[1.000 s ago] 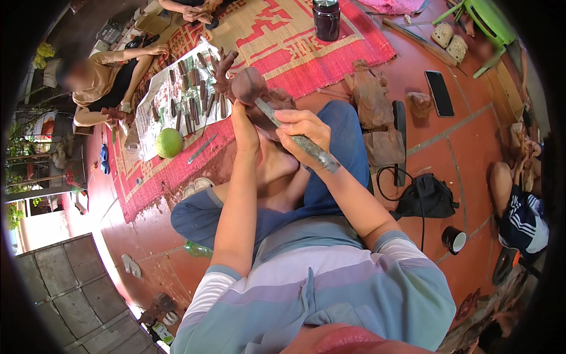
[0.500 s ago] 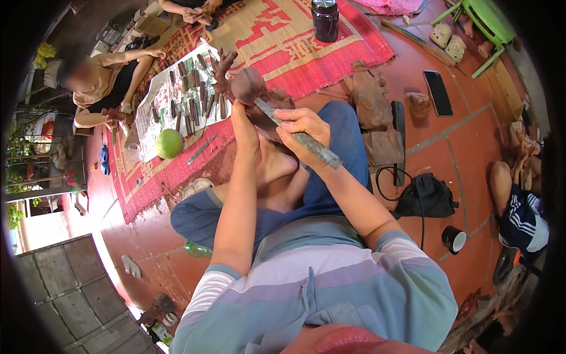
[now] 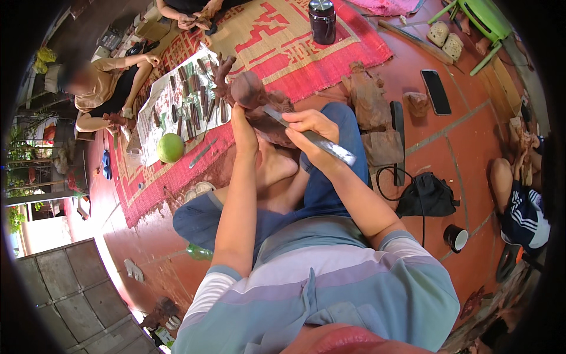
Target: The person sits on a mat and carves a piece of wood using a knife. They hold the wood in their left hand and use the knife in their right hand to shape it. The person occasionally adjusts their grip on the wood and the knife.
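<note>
Left hand (image 3: 245,133) cupping knobbly brown carving (image 3: 247,89), right hand (image 3: 315,130) pinching flat metal bar (image 3: 335,148), oblong black phone (image 3: 435,92) at two o'clock

Red tiled floor (image 3: 425,131) with phone (image 3: 436,92), black bag (image 3: 429,198), cup (image 3: 455,238)

No words, numbers or signs are showing legibly; any print on the white sheet (image 3: 160,99) at ten o'clock is appearing too small and blurred to read.
</note>
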The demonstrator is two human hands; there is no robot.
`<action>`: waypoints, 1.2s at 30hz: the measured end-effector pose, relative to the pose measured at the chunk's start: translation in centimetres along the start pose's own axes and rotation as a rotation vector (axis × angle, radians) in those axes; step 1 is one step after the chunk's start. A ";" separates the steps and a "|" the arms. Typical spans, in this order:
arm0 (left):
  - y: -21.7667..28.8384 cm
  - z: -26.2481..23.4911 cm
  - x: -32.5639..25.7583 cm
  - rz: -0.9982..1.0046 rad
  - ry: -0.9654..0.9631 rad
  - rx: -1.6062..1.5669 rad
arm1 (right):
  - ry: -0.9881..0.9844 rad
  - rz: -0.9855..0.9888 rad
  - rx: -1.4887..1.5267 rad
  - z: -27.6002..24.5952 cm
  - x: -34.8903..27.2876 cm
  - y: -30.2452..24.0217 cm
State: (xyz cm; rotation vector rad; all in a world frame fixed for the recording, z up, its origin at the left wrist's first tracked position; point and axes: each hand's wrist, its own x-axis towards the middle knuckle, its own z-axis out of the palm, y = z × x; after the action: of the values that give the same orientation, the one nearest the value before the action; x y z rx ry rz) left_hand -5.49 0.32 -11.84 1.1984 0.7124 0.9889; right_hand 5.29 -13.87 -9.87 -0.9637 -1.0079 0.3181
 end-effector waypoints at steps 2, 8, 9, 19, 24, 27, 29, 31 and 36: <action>0.8 0.3 -0.3 -0.020 -0.030 -0.071 | 0.061 0.071 0.113 -0.3 -0.6 -0.2; 3.5 1.9 -1.3 0.030 -0.307 -0.311 | 0.159 -0.025 0.194 1.1 0.3 0.5; 3.5 1.9 -1.4 0.025 -0.347 -0.349 | 0.182 -0.048 0.175 1.9 1.1 0.1; 3.3 2.4 -1.6 -0.063 -0.087 -0.170 | 0.151 -0.346 -0.154 2.4 1.1 0.7; 2.4 1.8 -1.0 -0.051 -0.033 -0.110 | 0.157 -0.313 -0.134 2.7 0.5 0.9; 2.4 2.2 -1.1 -0.037 -0.011 -0.099 | 0.147 -0.276 -0.111 2.3 1.0 0.1; 2.8 2.5 -1.3 -0.063 0.000 -0.106 | 0.171 -0.314 -0.095 2.8 1.1 0.3; 2.5 2.3 -0.8 -0.019 0.025 -0.118 | 0.143 -0.328 -0.131 2.7 1.0 1.0; 3.5 3.1 -1.6 -0.047 0.005 -0.169 | 0.140 -0.295 -0.104 2.1 1.8 0.3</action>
State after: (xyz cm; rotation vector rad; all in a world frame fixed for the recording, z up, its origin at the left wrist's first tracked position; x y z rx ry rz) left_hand -4.27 -2.27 -7.79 1.0280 0.6450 0.9933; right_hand 4.57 -11.48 -8.76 -0.9022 -1.0282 -0.0471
